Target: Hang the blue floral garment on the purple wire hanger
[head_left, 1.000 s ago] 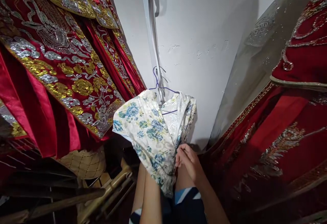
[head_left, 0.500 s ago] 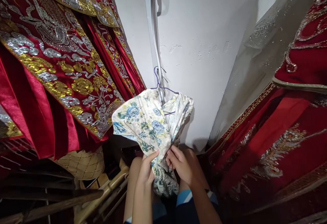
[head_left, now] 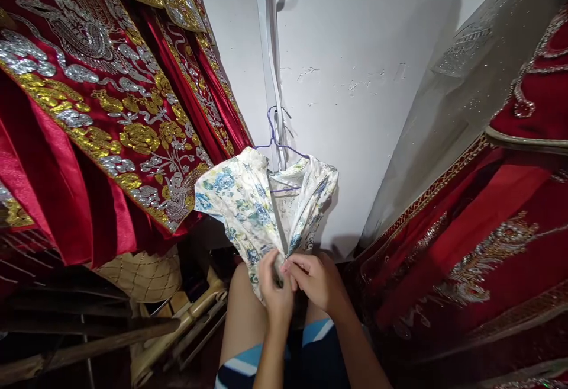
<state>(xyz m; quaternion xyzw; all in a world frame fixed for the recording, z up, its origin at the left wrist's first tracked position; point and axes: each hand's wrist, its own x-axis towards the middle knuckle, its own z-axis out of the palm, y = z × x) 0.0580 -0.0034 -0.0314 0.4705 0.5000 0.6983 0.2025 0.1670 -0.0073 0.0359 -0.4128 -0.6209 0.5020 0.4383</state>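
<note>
A white floral garment [head_left: 248, 199] with blue flowers and green leaves hangs from a purple wire hanger [head_left: 288, 149]. Its front is open in a V at the neck. At the bottom of that V, my left hand [head_left: 276, 285] pinches one front edge of the cloth. Close against it, my right hand [head_left: 313, 279] is closed on the other front edge, thumb and forefinger together. Whether a button or other fastener lies between the fingertips is too small to tell. The garment's lower part is mostly hidden behind my hands.
Red garments with gold and silver embroidery [head_left: 128, 116] hang at left. More red beaded cloth [head_left: 479, 229] and a sheer sparkling fabric [head_left: 426, 99] are at right. Pale straps [head_left: 271, 39] run down the white wall [head_left: 350, 34]. Bamboo furniture [head_left: 186, 330] stands at lower left.
My hands have come together at the front opening, the left moving up and right. The garment's neckline now spreads wider, and its lower part no longer shows bunched between my knees.
</note>
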